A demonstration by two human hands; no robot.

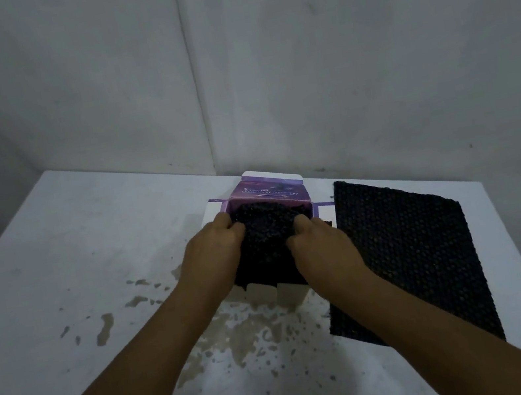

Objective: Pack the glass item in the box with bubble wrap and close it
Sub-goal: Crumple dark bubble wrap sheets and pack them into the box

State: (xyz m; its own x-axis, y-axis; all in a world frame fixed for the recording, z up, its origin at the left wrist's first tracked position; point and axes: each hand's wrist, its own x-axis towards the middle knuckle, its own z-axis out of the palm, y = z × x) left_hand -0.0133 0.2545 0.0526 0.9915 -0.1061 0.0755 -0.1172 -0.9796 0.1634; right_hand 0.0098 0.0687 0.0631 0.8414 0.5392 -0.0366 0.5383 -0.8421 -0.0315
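Note:
A purple and white cardboard box [265, 193] stands open in the middle of the table, its flaps spread outwards. A bundle of black bubble wrap [264, 235] fills the opening and hangs over the near side. My left hand [216, 250] grips the bundle's left edge. My right hand [321, 242] grips its right edge. The glass item is hidden; I cannot tell whether it is inside the bundle.
A second flat sheet of black bubble wrap [408, 254] lies on the white table [55, 268] to the right of the box, reaching close to the right edge. Brown stains [241, 333] mark the near tabletop. A grey wall corner stands just behind the box.

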